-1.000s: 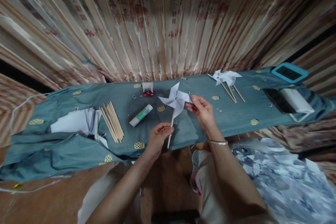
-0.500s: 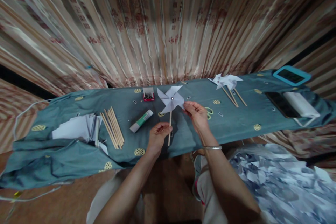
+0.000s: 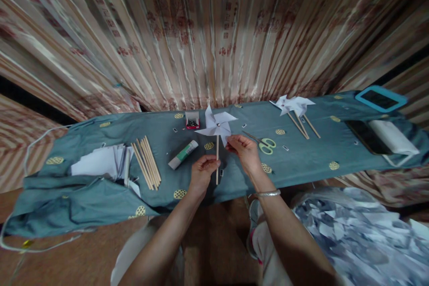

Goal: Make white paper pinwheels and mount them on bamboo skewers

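Note:
A white paper pinwheel (image 3: 214, 126) on a thin wooden stick stands upright above the cloth, a pin at its centre. My left hand (image 3: 202, 172) is closed, pinching the stick below the blades. At the lower right blade, my right hand (image 3: 246, 153) has its thumb and fingers pinched on the tip. Just right of that hand lie green-handled scissors (image 3: 267, 145). A glue stick (image 3: 182, 154) rests left of the pinwheel, and behind it sits a small open red box (image 3: 192, 123) of pins.
Several wooden sticks (image 3: 147, 163) and a stack of white paper (image 3: 98, 163) lie on the left. Finished pinwheels (image 3: 295, 106) lie back right. Beyond them are a phone (image 3: 368, 136) and a blue-framed device (image 3: 381, 98). A bag of paper scraps (image 3: 362, 228) stands below the table.
The pinwheel's blades have turned clockwise. My right hand has moved slightly down and left with a blade tip, uncovering more of the scissors. My left hand stays on the stick.

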The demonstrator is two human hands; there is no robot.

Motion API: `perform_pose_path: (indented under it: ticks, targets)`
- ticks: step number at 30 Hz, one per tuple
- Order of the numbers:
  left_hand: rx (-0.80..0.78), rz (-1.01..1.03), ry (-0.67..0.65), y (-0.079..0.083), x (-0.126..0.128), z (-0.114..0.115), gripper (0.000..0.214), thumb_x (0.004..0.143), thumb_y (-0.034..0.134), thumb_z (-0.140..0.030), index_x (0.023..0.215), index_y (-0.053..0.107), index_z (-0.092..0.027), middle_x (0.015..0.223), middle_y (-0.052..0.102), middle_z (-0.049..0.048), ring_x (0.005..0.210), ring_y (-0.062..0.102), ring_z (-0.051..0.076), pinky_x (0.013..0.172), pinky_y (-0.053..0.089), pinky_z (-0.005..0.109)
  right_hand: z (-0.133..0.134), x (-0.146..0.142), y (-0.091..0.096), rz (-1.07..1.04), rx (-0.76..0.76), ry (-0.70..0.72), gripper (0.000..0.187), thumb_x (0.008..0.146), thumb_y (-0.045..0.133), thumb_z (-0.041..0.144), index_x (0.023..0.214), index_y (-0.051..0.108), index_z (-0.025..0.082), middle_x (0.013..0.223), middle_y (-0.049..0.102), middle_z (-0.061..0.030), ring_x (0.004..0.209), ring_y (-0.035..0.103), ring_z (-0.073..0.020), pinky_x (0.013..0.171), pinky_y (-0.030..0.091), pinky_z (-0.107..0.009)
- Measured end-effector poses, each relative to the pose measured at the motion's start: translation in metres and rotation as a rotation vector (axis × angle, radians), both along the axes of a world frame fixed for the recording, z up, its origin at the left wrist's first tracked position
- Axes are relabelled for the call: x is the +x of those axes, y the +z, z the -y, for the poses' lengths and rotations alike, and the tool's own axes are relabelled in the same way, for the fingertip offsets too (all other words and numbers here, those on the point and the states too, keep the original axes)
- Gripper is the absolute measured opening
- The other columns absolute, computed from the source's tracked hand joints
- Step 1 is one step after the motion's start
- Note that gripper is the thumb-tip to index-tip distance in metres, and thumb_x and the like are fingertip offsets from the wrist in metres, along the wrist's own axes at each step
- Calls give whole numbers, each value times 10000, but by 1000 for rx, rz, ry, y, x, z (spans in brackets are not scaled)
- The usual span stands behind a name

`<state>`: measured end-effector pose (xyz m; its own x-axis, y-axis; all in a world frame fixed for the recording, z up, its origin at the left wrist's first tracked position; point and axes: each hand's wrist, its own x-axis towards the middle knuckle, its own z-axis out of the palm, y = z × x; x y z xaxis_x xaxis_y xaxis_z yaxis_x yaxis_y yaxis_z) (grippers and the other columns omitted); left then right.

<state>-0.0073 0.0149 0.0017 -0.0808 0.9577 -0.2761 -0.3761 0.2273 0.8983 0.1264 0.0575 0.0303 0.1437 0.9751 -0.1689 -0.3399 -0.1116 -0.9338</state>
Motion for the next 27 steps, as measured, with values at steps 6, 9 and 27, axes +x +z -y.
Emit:
perform_pose_path:
  ticks: [6,9,27]
  targets:
    - [-4,9,6,-1,2,-1,245,478,846,-267,658,703,-182,624,644,-25,603,557,94,641,447,215,3,-3,-4,1,6,30,350,463,863,491,606,693,221,584,653,23,570,578,-125,571,480,-255]
    - [-6,2,0,0,2,-1,251,474,847,-268,659,700,-183,624,645,-25,605,563,97,646,452,219,3,-2,-4,6,0,31,338,458,866,480,594,689,226,605,645,25,600,578,-132,581,479,-261]
    - [-45,12,-60,-1,-4,3,290,477,873,-293,682,711,-165,619,653,-16,588,558,90,627,442,215,-6,39,-5,418,125,-256,412,645,733,595,591,678,191,577,642,13,547,489,-109,540,387,-251]
